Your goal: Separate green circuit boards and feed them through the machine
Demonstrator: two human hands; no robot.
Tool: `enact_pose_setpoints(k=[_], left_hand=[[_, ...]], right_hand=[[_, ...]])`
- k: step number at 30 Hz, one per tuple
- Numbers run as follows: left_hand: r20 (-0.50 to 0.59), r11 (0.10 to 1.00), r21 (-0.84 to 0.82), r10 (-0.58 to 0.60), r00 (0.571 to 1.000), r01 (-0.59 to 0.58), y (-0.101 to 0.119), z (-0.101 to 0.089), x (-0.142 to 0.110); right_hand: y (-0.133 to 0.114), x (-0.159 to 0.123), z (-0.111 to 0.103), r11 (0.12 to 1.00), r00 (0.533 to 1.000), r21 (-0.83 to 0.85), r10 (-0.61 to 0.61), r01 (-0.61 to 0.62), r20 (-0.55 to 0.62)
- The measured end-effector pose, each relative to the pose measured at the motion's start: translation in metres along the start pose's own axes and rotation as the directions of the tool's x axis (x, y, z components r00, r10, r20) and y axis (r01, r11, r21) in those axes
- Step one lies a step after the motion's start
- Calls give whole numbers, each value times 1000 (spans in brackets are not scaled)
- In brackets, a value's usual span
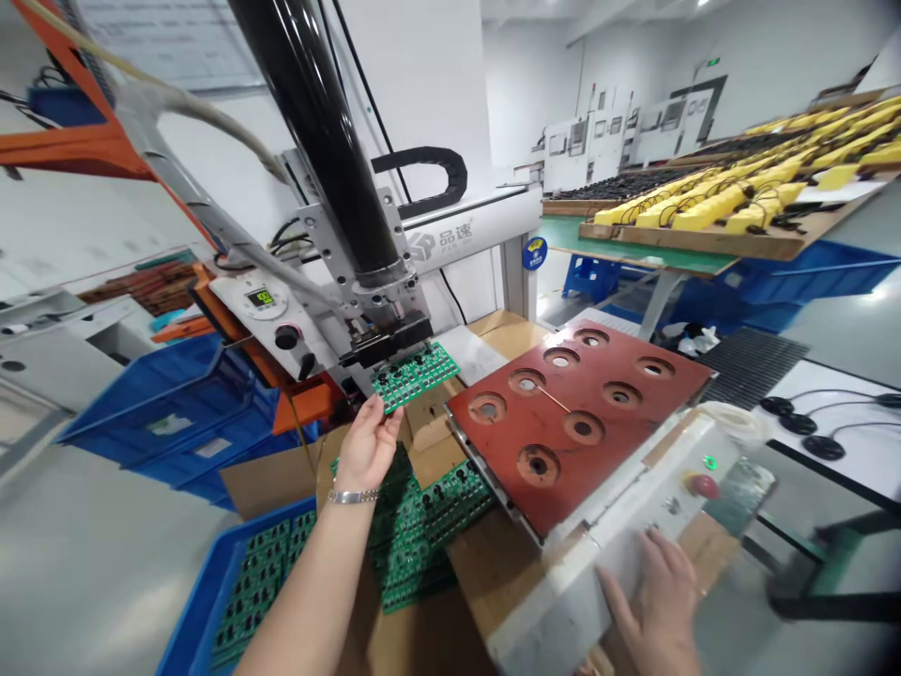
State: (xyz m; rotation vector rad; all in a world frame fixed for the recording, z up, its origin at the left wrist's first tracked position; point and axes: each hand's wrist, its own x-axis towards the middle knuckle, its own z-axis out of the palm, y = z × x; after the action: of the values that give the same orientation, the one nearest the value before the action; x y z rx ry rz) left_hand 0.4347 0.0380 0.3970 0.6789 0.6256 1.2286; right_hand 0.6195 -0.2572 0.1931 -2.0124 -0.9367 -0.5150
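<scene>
The left hand (367,441) pinches the green circuit board (415,374) under the machine head (386,340); the right hand (658,591) rests open on the control box (633,526).

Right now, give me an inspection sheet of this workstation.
Surface: cardboard-covered bench.
Job's things: green circuit board under the black machine head; red plate with six holes.
Clutter: loose green boards; blue bin of boards.
Hands: left hand fingers pinch the board's edge; right hand rests flat on the white control box.
Cables: black cable chain; black leads at right.
Surroundings: yellow parts on racks; blue crates.
</scene>
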Motion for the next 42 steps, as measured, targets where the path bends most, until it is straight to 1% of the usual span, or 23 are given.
enact_pose_setpoints(k=[9, 13, 24, 32, 42], left_hand=[[-35, 1000, 10, 20, 999, -20, 0, -2, 4], [-38, 999, 19, 26, 999, -25, 0, -4, 7], [-34, 999, 10, 36, 999, -35, -2, -3, 10], [-21, 1000, 21, 20, 1000, -20, -1, -3, 6], [-47, 1000, 22, 14, 999, -13, 1, -7, 6]], right_hand=[[-1, 0, 0, 1000, 1000, 7, 3, -3, -7], [2, 0, 0, 1000, 1000, 3, 7, -7, 18], [3, -2, 1, 1000, 1000, 4, 17, -17, 9], [2, -1, 0, 1000, 1000, 8, 27, -27, 11], [-2, 0, 0, 1000, 1000, 16, 13, -13, -22]])
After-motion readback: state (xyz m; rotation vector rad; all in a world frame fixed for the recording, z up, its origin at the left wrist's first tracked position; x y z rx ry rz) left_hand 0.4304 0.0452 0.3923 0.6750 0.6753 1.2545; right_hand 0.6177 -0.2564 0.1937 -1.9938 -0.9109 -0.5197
